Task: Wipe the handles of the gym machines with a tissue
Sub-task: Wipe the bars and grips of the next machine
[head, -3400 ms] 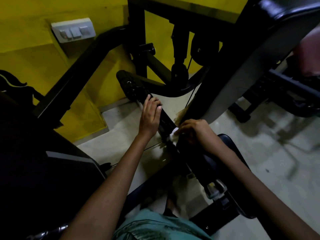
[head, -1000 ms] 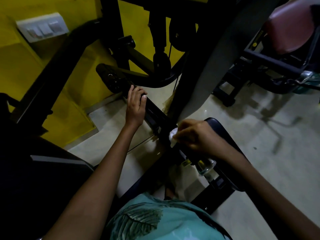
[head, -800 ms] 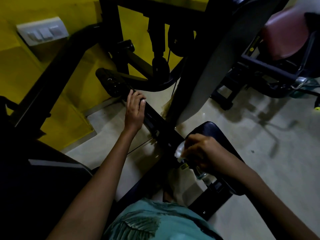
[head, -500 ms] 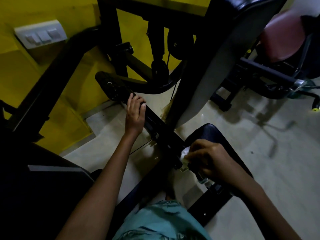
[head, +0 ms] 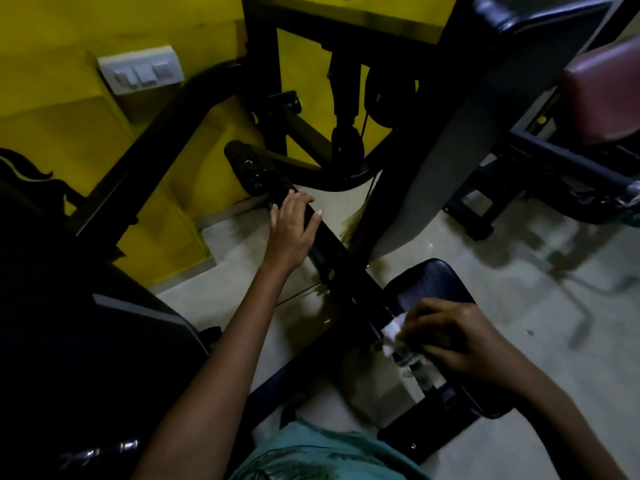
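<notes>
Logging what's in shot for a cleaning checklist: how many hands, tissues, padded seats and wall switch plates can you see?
Hands: 2, left hand and right hand
Tissues: 1, white tissue
Padded seats: 2, black seat and maroon seat
Switch plates: 1, switch plate
Total: 6

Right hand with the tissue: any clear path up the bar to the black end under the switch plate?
Probably not yet. The left hand rests on the bar between the right hand, which holds the tissue, and the black end. The bar up to the left hand looks free.
</notes>
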`<state>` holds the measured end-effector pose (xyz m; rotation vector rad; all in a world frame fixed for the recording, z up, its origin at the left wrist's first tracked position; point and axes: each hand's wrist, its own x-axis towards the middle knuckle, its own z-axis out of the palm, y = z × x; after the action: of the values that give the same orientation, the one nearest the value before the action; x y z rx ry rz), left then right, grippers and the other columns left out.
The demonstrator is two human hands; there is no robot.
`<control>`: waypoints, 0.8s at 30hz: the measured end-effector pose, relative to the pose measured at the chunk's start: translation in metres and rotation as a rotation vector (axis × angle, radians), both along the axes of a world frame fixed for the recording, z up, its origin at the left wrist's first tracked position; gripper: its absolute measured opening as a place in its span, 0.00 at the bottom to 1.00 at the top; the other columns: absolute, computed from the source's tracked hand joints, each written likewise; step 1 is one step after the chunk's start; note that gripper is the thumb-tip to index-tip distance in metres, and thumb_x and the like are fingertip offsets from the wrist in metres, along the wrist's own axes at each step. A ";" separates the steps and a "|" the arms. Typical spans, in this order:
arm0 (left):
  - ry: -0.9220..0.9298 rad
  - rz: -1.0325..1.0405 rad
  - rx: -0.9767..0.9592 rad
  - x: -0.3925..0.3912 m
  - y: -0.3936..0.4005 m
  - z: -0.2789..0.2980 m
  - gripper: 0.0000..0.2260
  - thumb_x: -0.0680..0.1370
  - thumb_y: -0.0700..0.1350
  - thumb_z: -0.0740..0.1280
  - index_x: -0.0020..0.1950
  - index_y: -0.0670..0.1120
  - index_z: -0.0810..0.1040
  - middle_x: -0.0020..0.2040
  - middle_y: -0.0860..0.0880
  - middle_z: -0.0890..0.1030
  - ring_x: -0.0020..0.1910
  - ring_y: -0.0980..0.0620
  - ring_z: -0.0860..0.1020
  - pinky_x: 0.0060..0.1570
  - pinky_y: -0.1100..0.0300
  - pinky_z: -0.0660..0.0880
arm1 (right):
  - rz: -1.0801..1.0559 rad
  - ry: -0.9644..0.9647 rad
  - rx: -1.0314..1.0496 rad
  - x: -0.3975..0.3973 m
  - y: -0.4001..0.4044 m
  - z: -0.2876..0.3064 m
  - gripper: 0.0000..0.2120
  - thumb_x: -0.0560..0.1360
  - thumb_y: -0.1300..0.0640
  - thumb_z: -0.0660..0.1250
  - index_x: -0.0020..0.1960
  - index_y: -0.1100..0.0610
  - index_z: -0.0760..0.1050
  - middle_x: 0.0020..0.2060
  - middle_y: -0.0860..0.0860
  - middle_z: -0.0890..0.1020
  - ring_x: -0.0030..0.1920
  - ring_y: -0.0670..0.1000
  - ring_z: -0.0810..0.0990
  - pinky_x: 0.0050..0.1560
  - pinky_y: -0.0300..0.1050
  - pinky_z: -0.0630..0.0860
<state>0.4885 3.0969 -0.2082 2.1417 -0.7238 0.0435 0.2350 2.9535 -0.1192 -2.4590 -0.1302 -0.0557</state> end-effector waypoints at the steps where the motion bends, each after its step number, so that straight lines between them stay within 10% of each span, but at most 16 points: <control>1: -0.005 -0.024 -0.017 -0.012 -0.001 0.003 0.21 0.79 0.55 0.54 0.64 0.44 0.71 0.69 0.47 0.69 0.74 0.51 0.58 0.72 0.47 0.46 | -0.035 -0.014 0.064 -0.003 -0.005 0.000 0.14 0.69 0.43 0.67 0.43 0.53 0.84 0.40 0.46 0.82 0.41 0.39 0.80 0.41 0.30 0.75; 4: -0.011 -0.108 -0.081 -0.053 -0.007 0.010 0.24 0.77 0.58 0.53 0.62 0.44 0.73 0.66 0.48 0.72 0.70 0.56 0.62 0.71 0.53 0.47 | -0.139 -0.082 0.153 -0.009 -0.009 -0.007 0.14 0.70 0.43 0.69 0.44 0.54 0.84 0.41 0.47 0.82 0.43 0.43 0.82 0.43 0.45 0.79; 8: -0.104 -0.197 -0.087 -0.091 -0.012 0.000 0.20 0.78 0.55 0.55 0.55 0.42 0.78 0.60 0.47 0.78 0.69 0.56 0.65 0.72 0.52 0.45 | -0.068 -0.152 0.025 -0.018 0.011 -0.013 0.08 0.66 0.62 0.70 0.44 0.56 0.84 0.43 0.47 0.80 0.46 0.40 0.77 0.45 0.33 0.74; 18: -0.229 -0.128 -0.112 -0.099 -0.015 -0.015 0.18 0.79 0.50 0.52 0.46 0.42 0.78 0.48 0.46 0.80 0.64 0.52 0.69 0.71 0.47 0.49 | -0.054 -0.287 0.000 -0.022 0.023 -0.024 0.04 0.70 0.60 0.68 0.42 0.57 0.82 0.42 0.49 0.80 0.45 0.46 0.78 0.46 0.38 0.74; 24: -0.201 -0.113 -0.137 -0.101 -0.016 -0.014 0.18 0.79 0.50 0.52 0.45 0.42 0.78 0.48 0.46 0.80 0.64 0.52 0.68 0.71 0.45 0.50 | -0.573 -0.196 0.813 -0.024 0.022 -0.044 0.08 0.72 0.69 0.67 0.42 0.59 0.82 0.37 0.50 0.84 0.38 0.48 0.81 0.39 0.37 0.77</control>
<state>0.3872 3.0812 -0.2219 1.9809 -0.9302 0.2437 0.2113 2.9757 -0.1628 -1.6038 0.4367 -0.4954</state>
